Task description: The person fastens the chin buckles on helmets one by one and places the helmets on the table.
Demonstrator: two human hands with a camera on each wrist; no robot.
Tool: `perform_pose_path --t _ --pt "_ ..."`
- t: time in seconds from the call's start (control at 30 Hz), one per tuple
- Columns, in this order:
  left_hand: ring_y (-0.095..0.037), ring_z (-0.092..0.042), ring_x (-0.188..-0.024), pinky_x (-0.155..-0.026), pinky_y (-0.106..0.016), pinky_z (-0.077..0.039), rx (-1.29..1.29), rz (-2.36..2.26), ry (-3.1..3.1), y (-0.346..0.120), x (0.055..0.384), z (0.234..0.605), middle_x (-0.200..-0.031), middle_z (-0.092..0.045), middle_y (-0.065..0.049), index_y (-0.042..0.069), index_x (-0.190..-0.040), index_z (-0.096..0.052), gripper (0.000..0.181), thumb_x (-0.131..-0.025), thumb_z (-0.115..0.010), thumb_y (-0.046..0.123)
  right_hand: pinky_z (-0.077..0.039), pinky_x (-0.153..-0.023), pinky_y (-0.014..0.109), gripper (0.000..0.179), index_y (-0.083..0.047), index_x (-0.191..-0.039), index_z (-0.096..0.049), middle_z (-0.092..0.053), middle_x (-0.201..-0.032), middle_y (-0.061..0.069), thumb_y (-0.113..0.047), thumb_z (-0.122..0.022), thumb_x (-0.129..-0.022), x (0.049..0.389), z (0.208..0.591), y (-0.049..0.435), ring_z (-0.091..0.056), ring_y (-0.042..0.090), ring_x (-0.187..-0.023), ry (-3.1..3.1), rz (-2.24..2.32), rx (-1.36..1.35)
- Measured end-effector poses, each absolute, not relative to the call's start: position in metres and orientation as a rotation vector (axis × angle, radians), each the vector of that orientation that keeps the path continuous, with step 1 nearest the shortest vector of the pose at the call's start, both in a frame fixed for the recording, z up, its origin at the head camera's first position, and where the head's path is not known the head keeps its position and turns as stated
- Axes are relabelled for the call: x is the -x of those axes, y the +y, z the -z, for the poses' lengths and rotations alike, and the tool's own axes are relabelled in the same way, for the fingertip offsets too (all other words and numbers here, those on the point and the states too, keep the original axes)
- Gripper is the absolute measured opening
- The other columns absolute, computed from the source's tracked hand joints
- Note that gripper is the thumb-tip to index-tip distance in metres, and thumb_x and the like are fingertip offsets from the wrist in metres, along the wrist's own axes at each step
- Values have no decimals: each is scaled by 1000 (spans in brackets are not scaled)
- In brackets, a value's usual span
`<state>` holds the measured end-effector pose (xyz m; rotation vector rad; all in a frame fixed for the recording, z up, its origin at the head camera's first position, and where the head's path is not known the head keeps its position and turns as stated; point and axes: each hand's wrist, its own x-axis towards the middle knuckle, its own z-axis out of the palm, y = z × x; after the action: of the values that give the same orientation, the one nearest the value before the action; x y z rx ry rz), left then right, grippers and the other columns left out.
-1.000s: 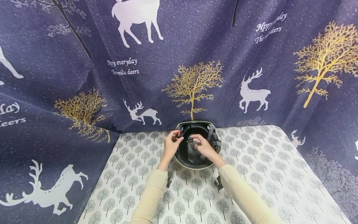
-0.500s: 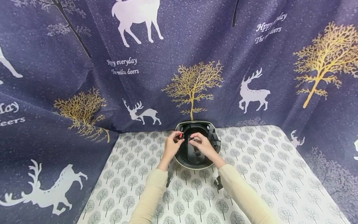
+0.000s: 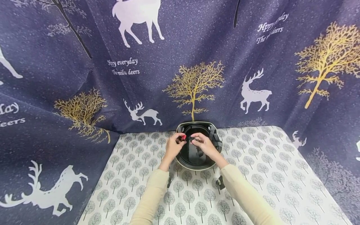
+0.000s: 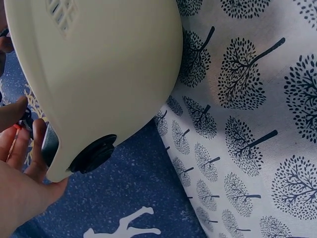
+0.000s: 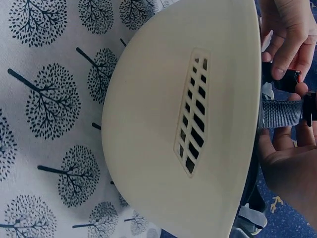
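An upturned helmet (image 3: 194, 165), cream outside and black inside, stands near the cloth's back edge. Over its opening my left hand (image 3: 173, 147) pinches a red-and-black buckle half (image 5: 286, 79). Facing it, my right hand (image 3: 206, 147) holds a black buckle piece (image 5: 310, 108) on a grey webbing strap (image 5: 281, 113). In the right wrist view the two buckle pieces lie close together, apparently unfastened; fingers hide part of each. The left wrist view shows the cream shell (image 4: 114, 74) and a round black fitting (image 4: 94, 153) beside my left hand.
The tree-print tablecloth (image 3: 267, 187) spreads around the helmet. A dark blue curtain (image 3: 197, 47) with deer and gold trees hangs right behind it. Another grey strap (image 3: 212, 133) lies along the helmet's right inner side.
My left hand has moved slightly right with the red-and-black buckle half. The black piece in my right hand has been turned, and the two are closer together. The helmet has stayed put.
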<state>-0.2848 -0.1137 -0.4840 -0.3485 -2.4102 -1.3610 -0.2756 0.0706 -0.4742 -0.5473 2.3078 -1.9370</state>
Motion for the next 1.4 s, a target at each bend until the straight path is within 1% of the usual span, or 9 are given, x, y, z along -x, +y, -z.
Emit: perform_pose_path --t 0.2,0.37,0.47,0.57,0.77,0.9,1.07,1.23,1.4 --pt "-6 -57 -67 -62 -15 -47 394 1333 -2420 -113 285 484 -109 -70 -11 7 -108 -74 30 -78 -78 2 -48 -75 20 34 6 -125 -51 -66 -112 32 -8 -59 -96 276 473 70 -62 6 -84 2306 1901 453" --pt "-8 -56 -69 -64 -16 -46 425 1355 -2421 -114 283 482 -110 -70 -10 8 -107 -75 31 -76 -80 6 -49 -69 21 29 10 -120 -53 -67 -105 33 -7 -58 -96 278 476 71 -57 6 -71 2310 1898 453" --pt "-10 -54 -71 -65 -17 -46 436 1381 -2441 -115 282 481 -107 -70 -10 7 -105 -74 31 -76 -81 7 -53 -70 25 28 11 -119 -55 -67 -103 34 -7 -57 -97 279 478 73 -59 3 -70 2307 1919 474" --pt "-9 -52 -69 -62 -18 -45 431 1432 -2479 -116 281 479 -100 -68 -12 7 -104 -72 30 -76 -82 7 -57 -73 30 29 12 -120 -57 -64 -110 33 -8 -54 -99 280 480 76 -62 5 -74 2308 1925 483" --pt "-7 -49 -62 -53 -17 -42 460 1535 -2518 -118 282 480 -96 -69 -15 7 -104 -71 31 -75 -82 9 -53 -68 18 30 12 -120 -59 -60 -120 34 -9 -53 -100 276 471 82 -59 1 -72 2318 1901 502" --pt "-7 -50 -63 -57 -17 -43 509 1546 -2503 -119 282 479 -96 -70 -16 5 -104 -72 30 -75 -82 8 -52 -68 20 27 16 -117 -57 -61 -110 36 -3 -53 -98 272 463 82 -58 0 -70 2325 1879 500" --pt "-6 -51 -65 -60 -18 -45 535 1555 -2514 -119 283 481 -99 -71 -15 6 -106 -72 32 -77 -82 13 -50 -68 26 26 10 -115 -61 -67 -95 21 -10 -56 -98 283 480 84 -60 11 -73 2351 1859 465" --pt "-5 -51 -65 -60 -17 -44 501 1584 -2509 -118 282 482 -98 -71 -13 6 -106 -73 32 -76 -83 14 -51 -71 27 20 8 -109 -54 -63 -81 -4 -7 -57 -97 283 480 83 -59 8 -70 2275 1934 436" --pt "-4 -53 -68 -61 -16 -46 474 1583 -2475 -116 279 481 -98 -71 -13 6 -105 -74 31 -76 -82 12 -51 -69 23 10 1 -98 -47 -56 -72 -13 -1 -56 -95 282 479 79 -57 5 -67 2135 2075 420"
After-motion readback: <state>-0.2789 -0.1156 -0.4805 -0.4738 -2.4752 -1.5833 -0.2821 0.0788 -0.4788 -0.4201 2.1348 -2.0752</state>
